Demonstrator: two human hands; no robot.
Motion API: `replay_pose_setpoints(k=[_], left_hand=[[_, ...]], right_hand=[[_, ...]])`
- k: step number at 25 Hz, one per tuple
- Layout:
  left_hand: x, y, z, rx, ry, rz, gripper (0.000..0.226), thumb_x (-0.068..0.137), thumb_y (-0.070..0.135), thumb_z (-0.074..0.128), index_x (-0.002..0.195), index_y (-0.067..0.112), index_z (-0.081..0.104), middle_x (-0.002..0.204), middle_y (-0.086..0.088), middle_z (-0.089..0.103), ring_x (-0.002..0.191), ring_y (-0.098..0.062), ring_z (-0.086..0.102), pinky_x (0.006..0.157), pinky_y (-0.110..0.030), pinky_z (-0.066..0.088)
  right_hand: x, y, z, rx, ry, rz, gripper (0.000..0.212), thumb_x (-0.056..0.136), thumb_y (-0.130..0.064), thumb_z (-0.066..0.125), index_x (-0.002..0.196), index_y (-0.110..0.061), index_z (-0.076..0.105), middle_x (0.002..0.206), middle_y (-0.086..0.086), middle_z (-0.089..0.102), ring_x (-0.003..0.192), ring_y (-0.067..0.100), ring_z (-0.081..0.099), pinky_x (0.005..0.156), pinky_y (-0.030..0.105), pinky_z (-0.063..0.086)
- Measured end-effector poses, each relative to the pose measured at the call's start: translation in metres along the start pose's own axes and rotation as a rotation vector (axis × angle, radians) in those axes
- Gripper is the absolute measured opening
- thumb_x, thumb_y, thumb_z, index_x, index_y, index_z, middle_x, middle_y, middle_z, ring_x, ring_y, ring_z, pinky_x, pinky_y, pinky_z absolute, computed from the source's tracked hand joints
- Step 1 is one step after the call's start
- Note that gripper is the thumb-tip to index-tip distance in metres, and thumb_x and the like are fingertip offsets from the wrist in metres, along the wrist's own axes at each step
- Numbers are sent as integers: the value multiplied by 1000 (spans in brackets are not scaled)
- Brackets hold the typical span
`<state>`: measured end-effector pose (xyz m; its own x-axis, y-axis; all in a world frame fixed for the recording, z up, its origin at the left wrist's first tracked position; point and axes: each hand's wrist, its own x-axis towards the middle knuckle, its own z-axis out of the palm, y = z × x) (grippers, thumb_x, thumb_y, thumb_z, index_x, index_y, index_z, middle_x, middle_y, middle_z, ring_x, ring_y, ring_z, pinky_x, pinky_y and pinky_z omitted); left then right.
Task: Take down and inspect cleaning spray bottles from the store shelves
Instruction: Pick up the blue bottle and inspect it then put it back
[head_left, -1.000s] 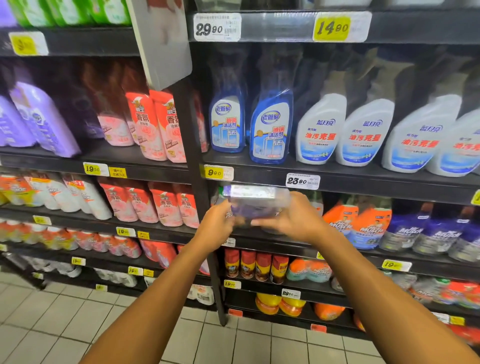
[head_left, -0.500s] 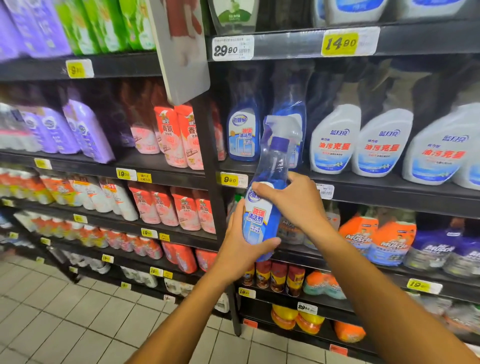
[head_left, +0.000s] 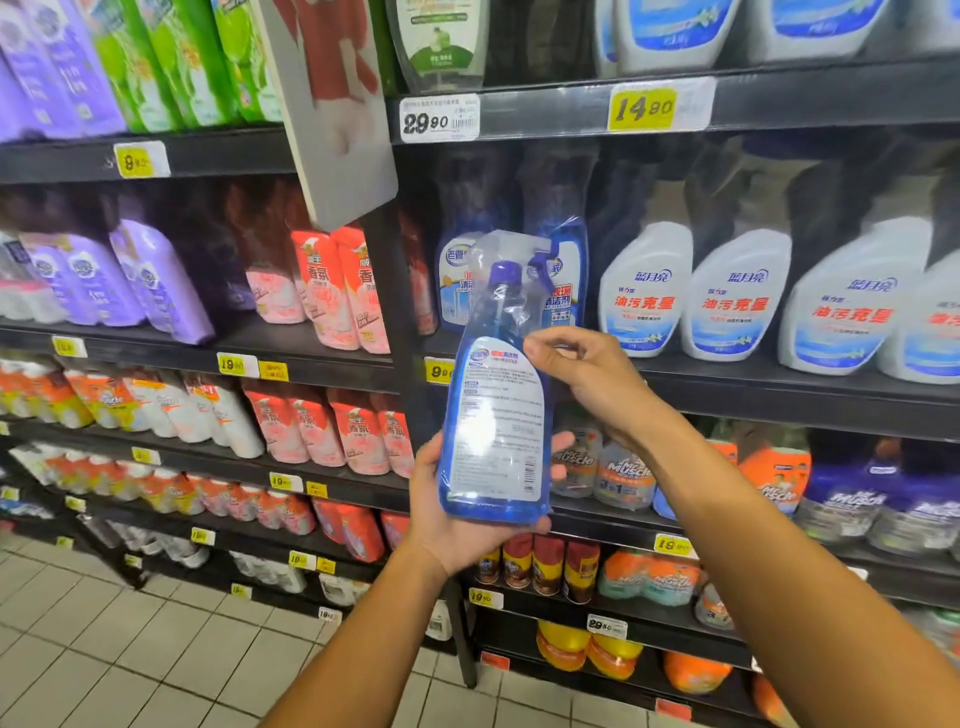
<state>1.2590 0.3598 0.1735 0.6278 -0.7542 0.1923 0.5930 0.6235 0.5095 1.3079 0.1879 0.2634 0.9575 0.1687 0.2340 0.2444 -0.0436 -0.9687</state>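
Store shelving (head_left: 779, 405) fills the view in dark tiers above a pale tiled floor (head_left: 104, 649), with purple refill pouches (head_left: 156, 280) at far left and orange-red pouches (head_left: 337, 291) next along. At the middle, the left hand (head_left: 447, 514) cups the base of a blue spray bottle (head_left: 496, 415) from underneath, palm up and fingers curled round the back of it, so the bottle's weight sits there. The bottle stands nearly upright in front of the shelves, its long axis running from the base in the left palm up to the purple cap and the clear-wrapped trigger head, leaning slightly to the right at the top; its back label of small print and a barcode faces the wearer. Just to the right, the right hand (head_left: 587, 374) sits beside the bottle's shoulder, fingers loosely curled; thumb and forefinger appear to touch or nearly touch the edge, though a firm pinch cannot be made out. That hand is the nearer one to the neck, so any turning or reshelving would likely start there. Farther right, white spray bottles (head_left: 737, 291) line the shelf behind, and orange cleaners (head_left: 774, 467) sit one tier below.
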Motion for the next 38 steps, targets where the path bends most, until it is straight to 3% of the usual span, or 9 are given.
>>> replay_pose_setpoints(k=[9, 14, 17, 19, 21, 24, 28, 33, 38], left_hand=[[10, 4, 0, 170, 91, 35, 82, 84, 54, 54, 152, 13, 31, 152, -25, 31, 117, -40, 53, 85, -52, 51], [6, 11, 21, 727, 430, 221, 81, 72, 54, 74, 142, 22, 47, 130, -3, 65, 116, -24, 63, 90, -50, 55], [12, 10, 27, 1038, 588, 320, 75, 79, 45, 67, 147, 31, 38, 138, 8, 58, 125, -10, 56, 106, -37, 45], [16, 8, 32, 1103, 696, 378, 77, 80, 41, 70, 149, 32, 34, 141, 9, 54, 121, -1, 57, 102, -27, 48], [19, 8, 32, 1151, 778, 424, 81, 81, 34, 76, 149, 31, 32, 140, 5, 53, 119, -4, 57, 99, -28, 51], [21, 8, 31, 1220, 805, 405, 87, 78, 34, 77, 150, 29, 28, 143, -4, 46, 128, -17, 51, 107, -43, 45], [10, 14, 24, 1119, 794, 344, 68, 97, 19, 58, 154, 28, 21, 151, 0, 35, 132, -15, 47, 105, -37, 47], [-4, 32, 13, 904, 682, 284, 46, 89, 5, 64, 133, 9, 50, 117, -11, 72, 104, -24, 69, 81, -33, 59], [-8, 33, 11, 949, 658, 305, 42, 74, 17, 73, 115, 13, 63, 105, -6, 76, 97, -23, 73, 74, -31, 60]], right_hand=[[-5, 1, -10, 58, 21, -32, 18, 70, -40, 77, 84, -29, 77, 86, -8, 77, 80, 2, 70, 69, 15, 52], [-5, -2, -8, 80, 32, 28, 14, 95, -27, 63, 108, -21, 67, 89, -10, 76, 91, 8, 70, 74, 26, 58], [-8, -6, 0, 43, -27, 56, 33, 97, -42, 57, 124, -23, 62, 112, -6, 74, 112, 10, 67, 88, 35, 57], [-10, -9, 5, 70, -57, 77, 41, 94, -49, 57, 126, -23, 61, 118, -5, 72, 115, 10, 65, 91, 38, 57], [-10, -13, 9, 114, -84, 103, 44, 91, -48, 62, 127, -21, 59, 117, -4, 73, 110, 13, 69, 88, 37, 58], [-4, -12, 16, 101, -56, 93, 31, 92, -22, 69, 121, -14, 61, 108, 5, 76, 95, 18, 74, 78, 34, 61], [2, -5, 11, 65, 31, 124, 20, 92, -6, 63, 110, -17, 64, 98, 7, 77, 89, 23, 74, 72, 40, 61], [-2, 7, -4, 197, -119, 147, 26, 98, -4, 51, 113, -22, 63, 96, 0, 78, 87, 13, 73, 63, 21, 55], [2, 20, -2, 210, -133, 168, 30, 100, -7, 49, 116, -27, 63, 98, -4, 77, 91, 10, 71, 70, 27, 51]])
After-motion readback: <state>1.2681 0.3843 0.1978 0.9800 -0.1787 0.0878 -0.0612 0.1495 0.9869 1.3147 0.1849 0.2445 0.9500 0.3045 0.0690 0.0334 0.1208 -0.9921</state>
